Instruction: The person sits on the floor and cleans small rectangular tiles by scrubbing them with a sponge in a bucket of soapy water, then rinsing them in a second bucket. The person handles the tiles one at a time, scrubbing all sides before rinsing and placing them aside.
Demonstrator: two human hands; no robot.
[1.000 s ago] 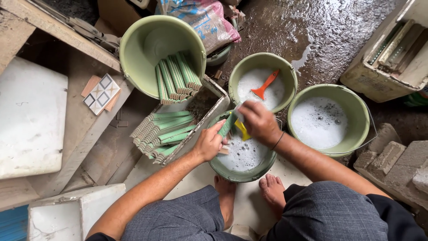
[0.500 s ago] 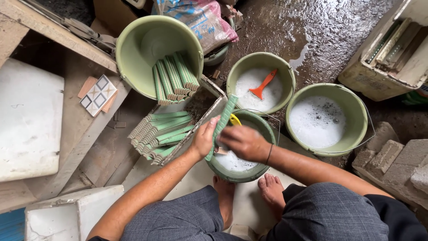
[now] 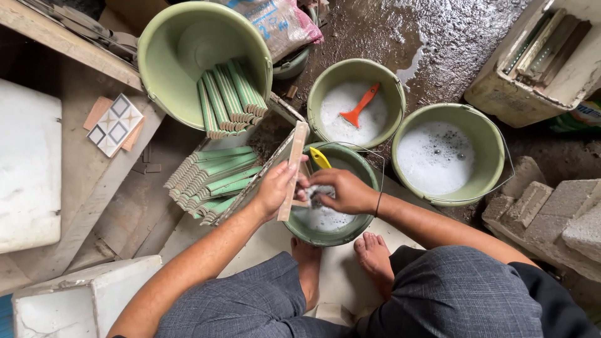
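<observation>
My left hand (image 3: 272, 188) grips a long narrow tile strip (image 3: 293, 164) by its middle, holding it upright over a dark green bucket (image 3: 350, 235) of soapy water; the strip's tan unglazed back faces me. My right hand (image 3: 341, 191) is closed on what looks like a small grey scrub pad (image 3: 315, 200), pressed against the strip's lower end. A yellow brush (image 3: 320, 158) leans inside the same bucket, just beyond my fingers.
A tray (image 3: 283, 150) at left holds a stack of green tile strips (image 3: 206, 178). A big tilted green bucket (image 3: 188, 37) holds more strips. Two foamy buckets stand behind, one (image 3: 391, 94) with an orange brush (image 3: 358, 105), the other (image 3: 494, 163) at right. Grey blocks (image 3: 551, 219) lie at right. My bare feet (image 3: 372, 253) rest below.
The strip has turned from its green face to its tan back. My right hand came down from the strip's top to its lower end, and the yellow brush now lies in the bucket.
</observation>
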